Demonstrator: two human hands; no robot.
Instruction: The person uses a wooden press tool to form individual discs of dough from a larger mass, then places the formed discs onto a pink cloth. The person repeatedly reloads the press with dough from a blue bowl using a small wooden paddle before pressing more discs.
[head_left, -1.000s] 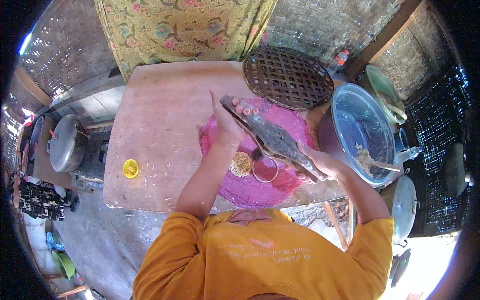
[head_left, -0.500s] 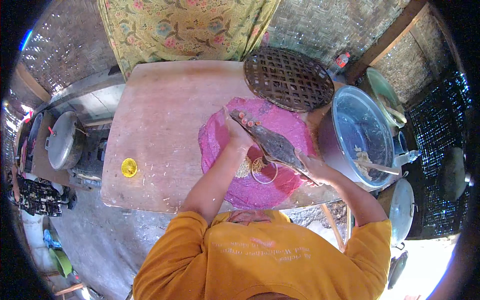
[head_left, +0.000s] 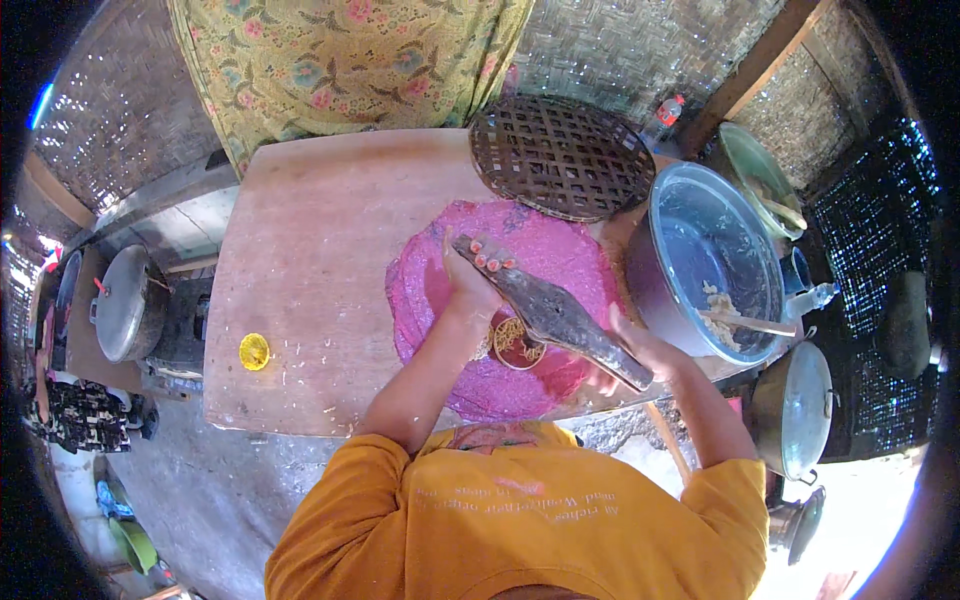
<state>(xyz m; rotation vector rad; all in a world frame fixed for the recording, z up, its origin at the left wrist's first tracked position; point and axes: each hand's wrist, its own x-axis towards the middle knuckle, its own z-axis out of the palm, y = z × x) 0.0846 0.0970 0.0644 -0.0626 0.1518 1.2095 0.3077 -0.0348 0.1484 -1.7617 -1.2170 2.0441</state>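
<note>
A long dark wooden press-like tool (head_left: 550, 310), wide in the middle and narrow at both ends, slants over a pink plastic sheet (head_left: 420, 340). My left hand (head_left: 475, 275) is closed round its far left end, fingertips showing on top. By its near right end is my right hand (head_left: 645, 350), thumb lifted off the wood and fingers apart, partly blurred below it. Under the tool, a thin ring (head_left: 519, 368) surrounds pale, thin strands (head_left: 511, 338) of what looks like dough; the tool and my left forearm partly hide them.
A round woven tray (head_left: 560, 155) lies at the table's (head_left: 320, 230) far edge. On the right, a large blue basin (head_left: 665, 250) holds pale dough (head_left: 718, 305) and a wooden stick. A yellow lid-like piece (head_left: 254, 351) sits on the left; lidded pots stand at both sides.
The tool has tipped and shifted slightly toward me. My right hand has loosened from its end, with the thumb now raised. The ring now lies around the strands rather than tilted beside them.
</note>
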